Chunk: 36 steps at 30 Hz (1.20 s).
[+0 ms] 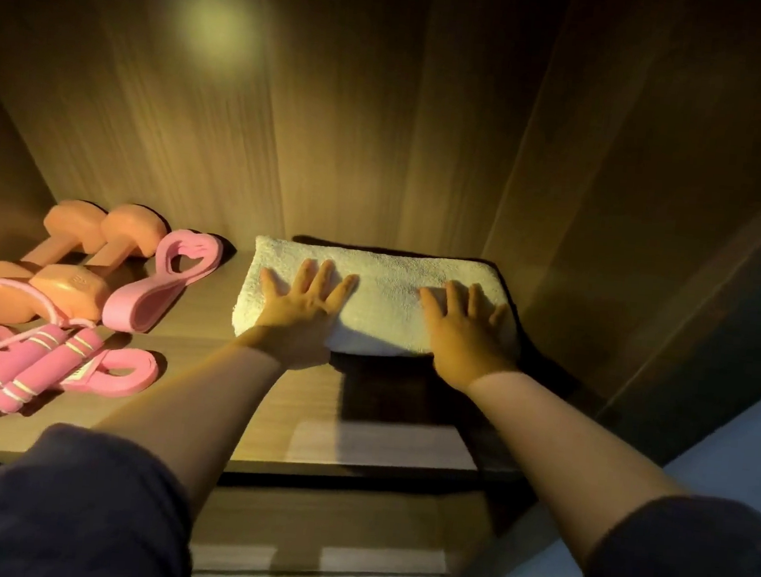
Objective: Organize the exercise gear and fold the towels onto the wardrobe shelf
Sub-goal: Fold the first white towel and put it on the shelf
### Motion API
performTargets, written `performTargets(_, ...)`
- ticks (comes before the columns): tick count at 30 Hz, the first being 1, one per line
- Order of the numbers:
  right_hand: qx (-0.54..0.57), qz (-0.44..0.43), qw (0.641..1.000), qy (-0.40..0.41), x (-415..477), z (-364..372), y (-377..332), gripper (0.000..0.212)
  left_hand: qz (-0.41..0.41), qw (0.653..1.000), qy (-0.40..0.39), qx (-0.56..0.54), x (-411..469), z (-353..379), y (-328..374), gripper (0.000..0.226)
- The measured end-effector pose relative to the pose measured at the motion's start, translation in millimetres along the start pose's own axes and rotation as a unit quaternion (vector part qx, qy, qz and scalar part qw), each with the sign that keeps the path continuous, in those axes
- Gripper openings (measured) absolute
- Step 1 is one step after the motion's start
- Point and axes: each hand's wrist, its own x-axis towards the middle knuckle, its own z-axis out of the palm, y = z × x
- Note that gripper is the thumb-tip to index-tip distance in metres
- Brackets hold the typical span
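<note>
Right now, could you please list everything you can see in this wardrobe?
towel: one, white, folded, on the right of the shelf towards the back
dumbbells: two, orange, side by side at back left
figure-eight bands: two, pink, one beside the dumbbells, one nearer the front under the rope handles
jump rope: one, pink handles with pale stripes, front left
wardrobe shelf: one, wood-grain
left hand: flat on the towel
right hand: flat on the towel
sleeves: two, dark, pushed up
</note>
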Motion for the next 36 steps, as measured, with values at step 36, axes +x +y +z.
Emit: performTargets(36, 0.206, -0.089, 0.974, 0.016, -196, -52, 26, 0.059, -0.016, 0.952, 0.05, -0.302, -171, -47, 89, 0.079)
